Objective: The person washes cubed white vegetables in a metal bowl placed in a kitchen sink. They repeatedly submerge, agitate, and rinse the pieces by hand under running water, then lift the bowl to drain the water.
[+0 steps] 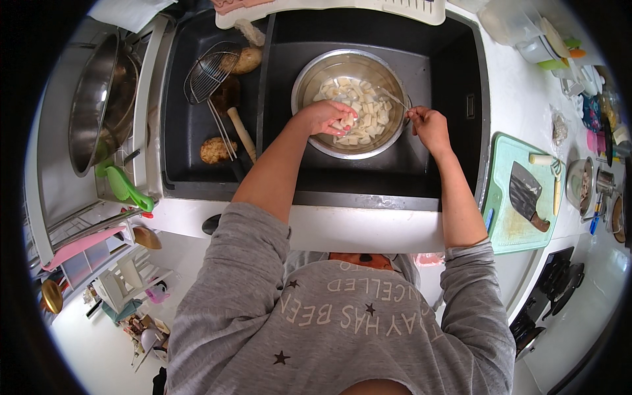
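A round metal bowl [350, 154] of water stands in the right basin of the black sink [340, 183]. Many pale cut chunks [368, 111] lie in the water, perhaps peeled root vegetable. My left hand [326, 117] is over the bowl's left half, fingers curled around a few of these chunks [347, 121]. At the bowl's right rim, my right hand [428, 126] pinches the end of a thin, light-coloured utensil [393, 97]. Its tip reaches over the water; what kind it is cannot be told.
The left basin holds a wire skimmer [212, 74], a wooden-handled tool [242, 132] and brown tubers [217, 150]. On the right counter, a green cutting board [503, 227] bears a cleaver [525, 190] and a peeler [557, 182]. A large metal pan [91, 103] stands at the left.
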The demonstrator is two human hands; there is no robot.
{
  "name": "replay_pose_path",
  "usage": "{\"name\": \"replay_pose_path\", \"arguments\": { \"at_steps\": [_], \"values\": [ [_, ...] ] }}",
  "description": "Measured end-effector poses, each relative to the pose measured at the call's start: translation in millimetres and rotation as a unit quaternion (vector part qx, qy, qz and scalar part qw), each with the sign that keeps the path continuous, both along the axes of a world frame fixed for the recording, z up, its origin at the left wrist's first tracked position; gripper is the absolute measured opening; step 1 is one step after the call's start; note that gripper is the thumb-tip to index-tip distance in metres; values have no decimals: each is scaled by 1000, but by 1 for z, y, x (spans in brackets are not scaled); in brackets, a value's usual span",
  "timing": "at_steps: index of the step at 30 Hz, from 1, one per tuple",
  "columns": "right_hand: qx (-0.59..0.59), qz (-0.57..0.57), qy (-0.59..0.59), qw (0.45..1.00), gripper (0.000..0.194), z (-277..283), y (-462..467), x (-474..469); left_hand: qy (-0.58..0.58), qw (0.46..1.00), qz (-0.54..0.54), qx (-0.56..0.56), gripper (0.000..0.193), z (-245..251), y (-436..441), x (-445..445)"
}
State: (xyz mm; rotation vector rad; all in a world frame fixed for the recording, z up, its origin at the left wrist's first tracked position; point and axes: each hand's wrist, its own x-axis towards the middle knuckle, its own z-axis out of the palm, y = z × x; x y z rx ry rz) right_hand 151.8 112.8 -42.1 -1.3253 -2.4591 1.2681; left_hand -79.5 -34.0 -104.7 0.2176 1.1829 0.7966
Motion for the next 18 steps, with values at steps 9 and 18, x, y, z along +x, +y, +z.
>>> {"name": "replay_pose_path", "arguments": {
  "at_steps": [9,18],
  "values": [
    [-3,-4,17,1000,18,0,0,0,9,1000,4,22,31,13,0,5],
    [-26,14,59,998,16,7,-17,-1,-22,988,125,85,34,12,2,7]
  ]
}}
